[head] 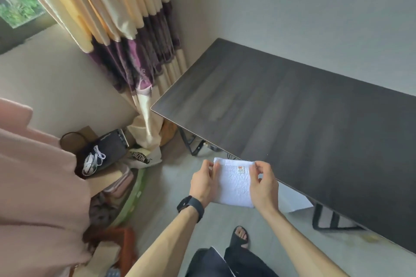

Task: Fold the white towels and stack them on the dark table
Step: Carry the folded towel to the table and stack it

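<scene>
Left hand (202, 183) and right hand (264, 183) pinch a folded white towel (235, 184) by its upper corners beside the dark table (304, 110).

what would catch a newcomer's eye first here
The small white towel at bottom centre, held in the air: the left hand and right hand pinch its upper corners. Behind it the long dark table runs off to the right. A cream and purple curtain hangs at upper left.
</scene>
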`<state>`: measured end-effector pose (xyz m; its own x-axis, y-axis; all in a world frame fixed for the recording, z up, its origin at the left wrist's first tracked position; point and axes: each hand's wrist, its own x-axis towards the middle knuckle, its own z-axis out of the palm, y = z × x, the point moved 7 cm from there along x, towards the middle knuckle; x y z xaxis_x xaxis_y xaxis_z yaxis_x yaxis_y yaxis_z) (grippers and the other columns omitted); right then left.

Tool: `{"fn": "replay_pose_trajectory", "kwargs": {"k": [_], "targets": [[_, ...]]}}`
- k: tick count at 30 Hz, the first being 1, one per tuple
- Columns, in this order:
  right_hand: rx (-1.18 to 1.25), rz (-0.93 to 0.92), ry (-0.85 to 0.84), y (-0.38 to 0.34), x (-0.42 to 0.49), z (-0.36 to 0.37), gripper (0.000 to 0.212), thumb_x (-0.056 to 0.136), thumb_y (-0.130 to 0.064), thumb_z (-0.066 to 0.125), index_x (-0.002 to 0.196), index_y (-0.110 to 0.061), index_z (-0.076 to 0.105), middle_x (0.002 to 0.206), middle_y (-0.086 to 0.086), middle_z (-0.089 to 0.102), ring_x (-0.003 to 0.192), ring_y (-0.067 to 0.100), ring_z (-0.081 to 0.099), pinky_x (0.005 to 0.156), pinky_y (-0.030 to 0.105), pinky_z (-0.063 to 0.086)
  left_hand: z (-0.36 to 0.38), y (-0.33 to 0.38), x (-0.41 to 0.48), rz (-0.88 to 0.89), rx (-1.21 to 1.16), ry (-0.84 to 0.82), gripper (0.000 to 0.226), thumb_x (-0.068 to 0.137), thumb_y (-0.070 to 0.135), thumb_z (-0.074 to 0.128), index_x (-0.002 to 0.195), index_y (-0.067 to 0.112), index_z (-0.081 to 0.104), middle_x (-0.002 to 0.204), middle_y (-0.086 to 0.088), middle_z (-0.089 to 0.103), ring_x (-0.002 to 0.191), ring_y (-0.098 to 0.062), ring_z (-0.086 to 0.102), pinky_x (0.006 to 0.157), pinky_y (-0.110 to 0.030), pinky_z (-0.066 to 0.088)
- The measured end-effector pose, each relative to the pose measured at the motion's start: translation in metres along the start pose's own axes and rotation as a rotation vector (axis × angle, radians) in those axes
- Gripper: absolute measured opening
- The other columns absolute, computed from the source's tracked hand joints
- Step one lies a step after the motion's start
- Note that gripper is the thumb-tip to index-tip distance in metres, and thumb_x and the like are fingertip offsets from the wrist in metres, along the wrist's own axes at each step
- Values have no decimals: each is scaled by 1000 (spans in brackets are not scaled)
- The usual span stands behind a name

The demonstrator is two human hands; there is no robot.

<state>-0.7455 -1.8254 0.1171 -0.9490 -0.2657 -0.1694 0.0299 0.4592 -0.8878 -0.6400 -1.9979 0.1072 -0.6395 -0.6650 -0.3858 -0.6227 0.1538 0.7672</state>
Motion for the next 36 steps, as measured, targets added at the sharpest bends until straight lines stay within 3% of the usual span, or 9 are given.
{"fn": "replay_pose_trajectory", "kwargs": {"k": [4,7,10,18,23,28,32,36], "targets": [[-23,43,19,-19,60,18,7,100,-30,52,105,-26,57,97,-15,61,87,1,55,71,5,36,-4,28,69,-18,25,-26,33,100,51,42,94,20,51,81,6,62,71,-15,56,62,-32,42],[-41,92,62,-24,103,31,14,100,-29,53,109,-21,60,99,-11,62,91,10,55,75,16,34,-2,46,120,-18,37,-87,31,99,50,44,90,21,49,76,7,60,66,-13,52,59,-30,40],[-20,177,111,-21,145,48,15,100,-31,52,110,-23,60,101,-13,62,96,12,57,81,24,37,6,58,180,-11,84,-190,22,98,43,46,91,22,48,84,5,62,69,-12,54,56,-27,39],[-50,286,261,-37,235,82,21,102,-34,47,116,-22,57,109,-10,60,101,13,55,84,26,38,22,106,314,62,250,-386,22,100,45,39,96,24,47,95,1,63,82,-21,58,65,-31,44],[-51,331,303,-28,297,101,25,102,-34,44,120,-21,56,118,-10,59,107,11,53,91,26,40,42,124,385,104,269,-410,21,100,44,39,94,26,47,92,5,62,81,-17,58,59,-28,42],[-68,312,306,-9,367,111,22,103,-32,44,119,-22,55,117,-12,56,103,7,52,89,23,39,74,123,448,142,317,-335,21,101,44,37,92,28,47,90,6,62,84,-21,59,66,-33,48],[-121,297,278,13,404,122,20,103,-33,42,116,-24,55,110,-11,56,96,9,54,88,27,42,93,117,476,164,421,-304,9,99,26,37,98,25,45,95,3,60,86,-27,57,69,-36,46],[-196,309,224,31,414,140,19,104,-34,39,115,-25,52,109,-9,54,92,15,54,87,33,43,97,111,486,168,558,-284,16,95,14,33,104,19,45,104,3,58,87,-31,55,79,-44,50]]}}
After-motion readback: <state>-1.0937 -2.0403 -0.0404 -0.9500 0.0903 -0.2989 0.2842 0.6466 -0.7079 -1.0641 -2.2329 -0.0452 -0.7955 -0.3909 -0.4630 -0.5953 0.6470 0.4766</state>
